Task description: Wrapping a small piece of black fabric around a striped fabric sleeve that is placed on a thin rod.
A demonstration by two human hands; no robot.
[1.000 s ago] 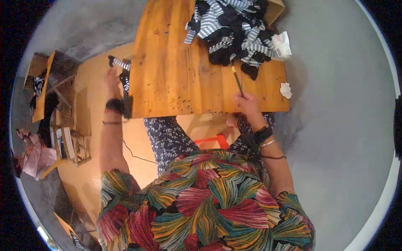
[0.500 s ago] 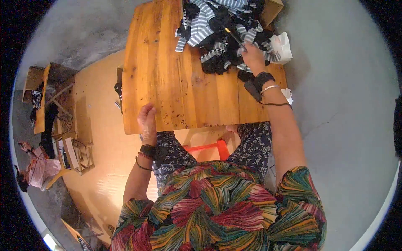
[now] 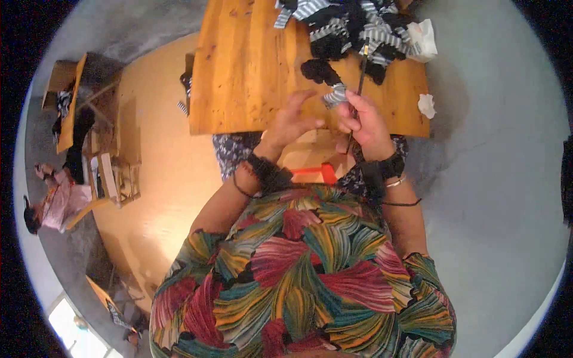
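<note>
My right hand (image 3: 369,124) is closed over the near edge of the table. It holds a thin dark stick (image 3: 363,68) with a light band near its top, pointing away from me. The same fingers pinch the striped end of a small knitted piece (image 3: 321,71), black and fuzzy with grey and white stripes, perhaps a glove or sock. My left hand (image 3: 292,122) is just left of it, fingers apart and holding nothing. At the far right of the table lies a pile of similar knitted pieces (image 3: 379,33).
The wooden table (image 3: 250,71) is in front of me. A white packet (image 3: 422,40) and a crumpled white scrap (image 3: 427,106) lie along its right side. Something red (image 3: 328,173) shows below the edge. Another person (image 3: 65,200) sits far left near an open box (image 3: 71,104).
My right hand has drawn back from the pile toward me, bringing the stick and one knitted piece. My left hand has moved right, toward it, and opened.
</note>
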